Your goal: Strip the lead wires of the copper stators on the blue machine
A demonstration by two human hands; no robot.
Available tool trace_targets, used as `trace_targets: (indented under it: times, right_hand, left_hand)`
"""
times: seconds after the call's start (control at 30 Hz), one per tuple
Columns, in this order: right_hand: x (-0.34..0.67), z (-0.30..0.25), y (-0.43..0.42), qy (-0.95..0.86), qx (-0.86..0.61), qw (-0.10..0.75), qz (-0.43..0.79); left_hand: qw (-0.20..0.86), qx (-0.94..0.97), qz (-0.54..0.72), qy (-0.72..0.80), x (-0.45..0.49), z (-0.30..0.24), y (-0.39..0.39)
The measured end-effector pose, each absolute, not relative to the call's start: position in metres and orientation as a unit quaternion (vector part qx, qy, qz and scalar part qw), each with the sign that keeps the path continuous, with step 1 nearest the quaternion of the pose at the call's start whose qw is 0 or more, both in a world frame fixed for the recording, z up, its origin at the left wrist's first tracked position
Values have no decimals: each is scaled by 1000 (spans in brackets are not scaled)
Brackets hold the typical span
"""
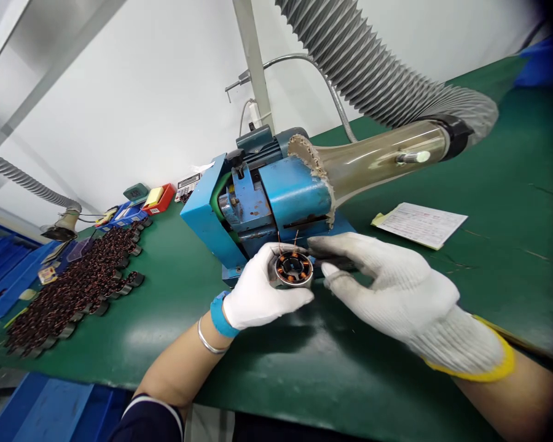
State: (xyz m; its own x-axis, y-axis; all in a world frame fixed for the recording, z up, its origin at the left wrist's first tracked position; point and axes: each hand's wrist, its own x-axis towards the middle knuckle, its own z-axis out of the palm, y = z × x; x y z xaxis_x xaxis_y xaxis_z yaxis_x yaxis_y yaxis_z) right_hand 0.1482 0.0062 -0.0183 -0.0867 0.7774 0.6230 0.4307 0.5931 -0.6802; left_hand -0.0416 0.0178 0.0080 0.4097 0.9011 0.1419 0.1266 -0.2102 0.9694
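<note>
My left hand (267,285), in a white glove with a blue cuff, grips a round motor stator (294,270) by its metal rim. Orange copper windings line the stator's inside, and two thin wire ends stick up from its far side. Just to the right, my right hand (387,282) wears a white knitted glove with a yellow hem. Its thumb and fingers are apart, close to the stator, with nothing seen between them. Directly beyond both hands stands a blue machine (276,196) with a slot in its cover.
A translucent suction nozzle (382,156) on a ribbed grey hose (364,61) joins the machine's right side. Many stators (74,288) lie heaped at left, near blue trays (9,276) and a red box (161,199). A written paper (421,224) rests on the green table (175,350).
</note>
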Motion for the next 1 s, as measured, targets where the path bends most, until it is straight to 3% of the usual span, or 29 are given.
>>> trace_targets:
  times: [0.2,0.37,0.53,0.77,0.87,1.0]
  right_hand:
    - [142,-17,7,-762,-392,493,149]
    - [153,-21,15,-749,-482,449,71]
    - [144,-24,7,-719,-454,498,173]
    - [146,-21,11,-724,-532,436,49]
    - [161,-16,16,-656,-582,476,66]
    - [156,-17,12,-676,-473,432,364]
  left_hand:
    - [465,692,374,406,-45,7,20]
    - [553,658,376,346,-48,5,26]
    - [544,652,410,333,-49,3,31]
    - [558,661,369,340,-46,1,25]
    - [444,707,431,343,-45,-5,23]
    - [179,774,522,309,-45,-15,26]
